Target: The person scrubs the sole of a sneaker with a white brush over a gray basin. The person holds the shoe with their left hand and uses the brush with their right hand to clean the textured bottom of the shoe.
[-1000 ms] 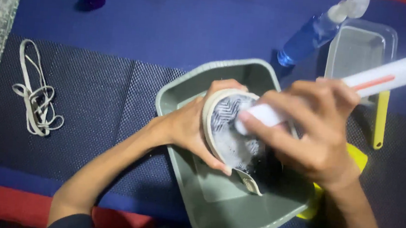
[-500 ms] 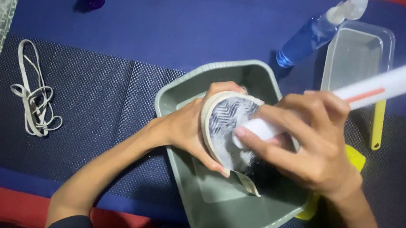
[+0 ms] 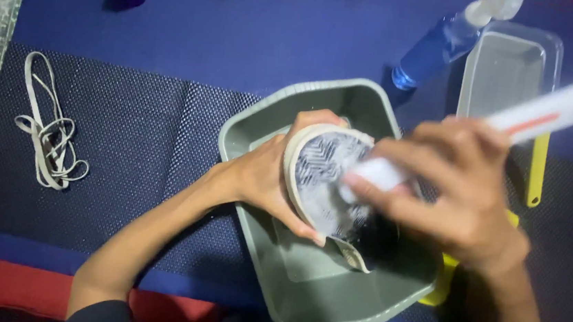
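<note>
My left hand (image 3: 267, 180) grips a shoe (image 3: 323, 181) by its cream rim, sole up, showing a grey zigzag tread. The shoe is held over a grey-green plastic basin (image 3: 303, 290). My right hand (image 3: 460, 193) is closed around a white long-handled brush (image 3: 561, 105) with a red stripe; its head end presses on the sole. The brush and right hand are motion-blurred. The shoe's upper is hidden below the sole.
A blue spray bottle (image 3: 442, 40) lies at the back right beside a clear plastic tub (image 3: 512, 70). A yellow tool (image 3: 538, 169) lies under my right hand. Cream shoelaces (image 3: 44, 126) lie in a loose heap at the left on a dark mesh mat (image 3: 129, 140).
The brush has slid a little across the sole, and its handle has swung slightly. My left hand and the shoe stay in place over the basin.
</note>
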